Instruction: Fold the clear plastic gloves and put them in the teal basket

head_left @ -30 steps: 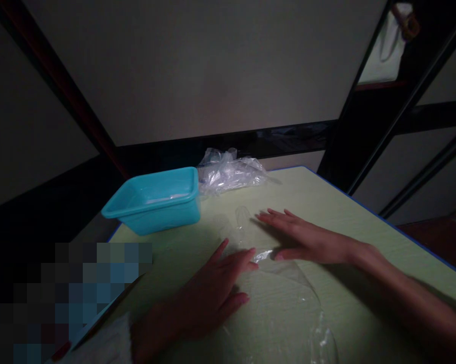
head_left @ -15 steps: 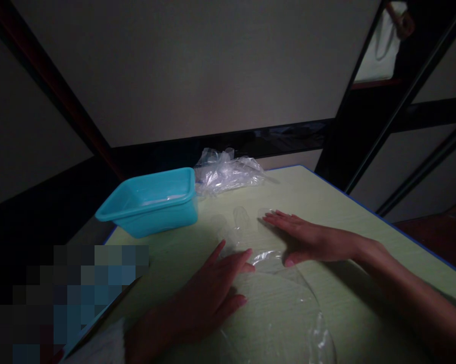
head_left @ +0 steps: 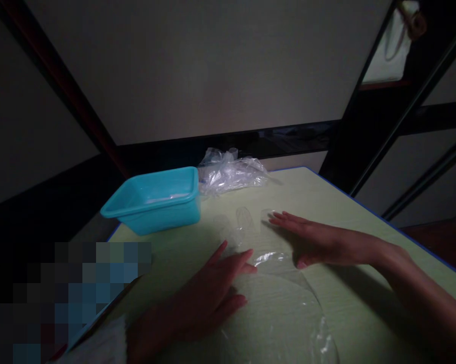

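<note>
A thin, clear plastic piece [head_left: 277,298] lies spread on the table in front of me, with rounded, finger-like lobes at its far end and its near end cut off by the frame. Its exact kind is hard to make out. My left hand [head_left: 213,288] rests over its left side, fingers stretched and apart. At its far right, my right hand [head_left: 311,240] is held with straight fingers, the tips near one lobe and the thumb beside the film's edge. Neither hand grips anything.
A turquoise plastic basin [head_left: 163,210] stands at the table's far left. Beside it lies crumpled clear plastic [head_left: 231,174]. The pale table [head_left: 364,242] has a blue edge, with a panelled wall [head_left: 220,71] behind. A blurred patch covers the lower left.
My right hand has shifted slightly right and its thumb has drawn away from the plastic. My left hand has stayed about where it was. The whole view has shifted a little.
</note>
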The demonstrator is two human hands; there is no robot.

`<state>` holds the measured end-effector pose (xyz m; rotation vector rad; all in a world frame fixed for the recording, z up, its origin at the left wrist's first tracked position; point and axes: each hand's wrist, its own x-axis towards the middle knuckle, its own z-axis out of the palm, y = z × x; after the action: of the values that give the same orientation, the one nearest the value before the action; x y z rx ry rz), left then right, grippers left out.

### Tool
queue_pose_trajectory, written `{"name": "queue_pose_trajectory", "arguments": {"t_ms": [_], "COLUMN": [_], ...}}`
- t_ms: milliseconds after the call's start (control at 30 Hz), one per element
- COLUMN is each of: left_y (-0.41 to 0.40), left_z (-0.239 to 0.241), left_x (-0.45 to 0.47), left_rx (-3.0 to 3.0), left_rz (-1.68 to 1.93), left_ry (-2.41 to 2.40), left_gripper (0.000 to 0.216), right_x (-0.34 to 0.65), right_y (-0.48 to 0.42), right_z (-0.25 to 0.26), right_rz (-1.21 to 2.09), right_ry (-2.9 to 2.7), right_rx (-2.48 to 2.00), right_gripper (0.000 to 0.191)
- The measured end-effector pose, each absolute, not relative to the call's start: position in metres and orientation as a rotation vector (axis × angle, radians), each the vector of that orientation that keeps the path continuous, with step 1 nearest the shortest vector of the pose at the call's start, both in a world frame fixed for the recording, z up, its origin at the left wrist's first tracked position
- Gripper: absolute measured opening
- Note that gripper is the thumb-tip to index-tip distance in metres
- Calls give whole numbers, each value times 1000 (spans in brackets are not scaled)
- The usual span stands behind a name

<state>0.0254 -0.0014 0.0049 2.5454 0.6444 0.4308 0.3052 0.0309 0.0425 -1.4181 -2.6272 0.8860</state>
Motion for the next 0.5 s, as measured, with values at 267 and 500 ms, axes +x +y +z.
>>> {"name": "queue_pose_trajectory", "arguments": {"t_ms": [267,500], "left_y": [-8,-5], "left_z": [2,13], "left_x": [8,11], "left_rx": [2297,1926], "left_rz": [686,883], "left_ry": [982,1190], "left_gripper": [44,30], "right_x": [279,273], "right_y": [12,-22], "right_z": [52,21], "right_rz": [1014,1108], "right_ry": [-2722,-2887], "right_rx": [-962,-690], "right_gripper": [7,3]}}
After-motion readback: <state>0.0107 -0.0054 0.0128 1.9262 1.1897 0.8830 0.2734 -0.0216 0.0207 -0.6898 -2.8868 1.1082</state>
